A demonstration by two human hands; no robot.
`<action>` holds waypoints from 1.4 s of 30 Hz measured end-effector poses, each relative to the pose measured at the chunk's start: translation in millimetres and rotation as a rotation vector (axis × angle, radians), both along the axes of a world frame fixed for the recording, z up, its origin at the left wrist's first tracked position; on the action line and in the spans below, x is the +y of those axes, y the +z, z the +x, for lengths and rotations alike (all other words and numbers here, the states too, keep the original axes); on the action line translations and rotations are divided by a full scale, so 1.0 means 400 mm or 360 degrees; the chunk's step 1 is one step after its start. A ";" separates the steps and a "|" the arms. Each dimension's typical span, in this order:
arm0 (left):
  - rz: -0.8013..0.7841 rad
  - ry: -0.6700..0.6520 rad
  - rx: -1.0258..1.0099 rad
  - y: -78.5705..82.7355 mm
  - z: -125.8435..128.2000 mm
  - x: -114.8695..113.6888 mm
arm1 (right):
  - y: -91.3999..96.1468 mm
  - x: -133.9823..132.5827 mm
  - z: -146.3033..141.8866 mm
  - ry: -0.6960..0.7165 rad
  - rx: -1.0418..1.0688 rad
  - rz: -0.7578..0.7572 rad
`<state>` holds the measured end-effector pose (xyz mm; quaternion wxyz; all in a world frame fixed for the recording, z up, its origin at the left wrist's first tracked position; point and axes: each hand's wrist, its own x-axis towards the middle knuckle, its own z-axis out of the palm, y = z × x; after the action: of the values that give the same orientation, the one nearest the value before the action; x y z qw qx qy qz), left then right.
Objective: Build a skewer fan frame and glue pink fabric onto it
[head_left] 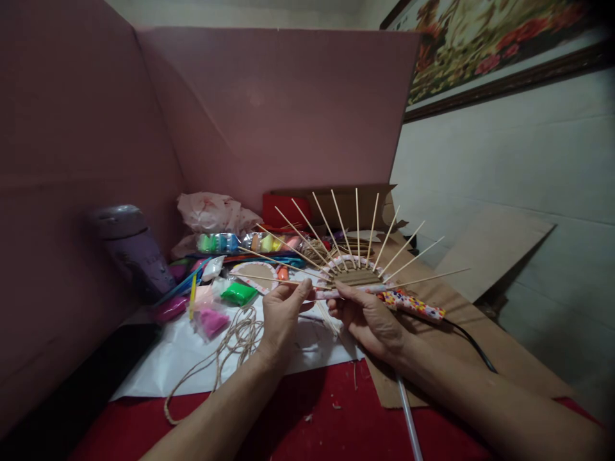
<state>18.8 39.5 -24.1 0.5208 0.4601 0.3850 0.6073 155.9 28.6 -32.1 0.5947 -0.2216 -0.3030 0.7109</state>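
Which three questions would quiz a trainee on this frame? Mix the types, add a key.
1. Multiple choice: which of these lies beside the left hand?
A) a framed picture
B) a loose coil of twine
C) a purple bottle

2. Fill in: thin sticks fan out from the cardboard half-round, whose edge facing away from the person is ____ (straight or curved).

3. True or false: only the right hand touches the half-round.

Key:
1. B
2. curved
3. False; the left hand and the right hand both hold it, by the straight edge nearer the person.
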 end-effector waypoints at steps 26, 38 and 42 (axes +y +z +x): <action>0.0063 -0.0022 0.0055 -0.006 -0.002 0.005 | 0.000 -0.002 0.000 -0.0009 -0.0003 -0.0007; 0.0046 -0.0037 0.0028 -0.004 -0.001 0.004 | 0.008 -0.004 -0.002 -0.0032 -0.0029 -0.0031; 0.0045 -0.0035 0.0009 -0.002 -0.002 0.003 | 0.005 -0.004 -0.001 -0.0022 -0.0020 -0.0016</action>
<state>18.1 40.7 -25.0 0.5197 0.4733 0.3730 0.6056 155.3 26.9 -30.2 0.5966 -0.2313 -0.3016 0.7068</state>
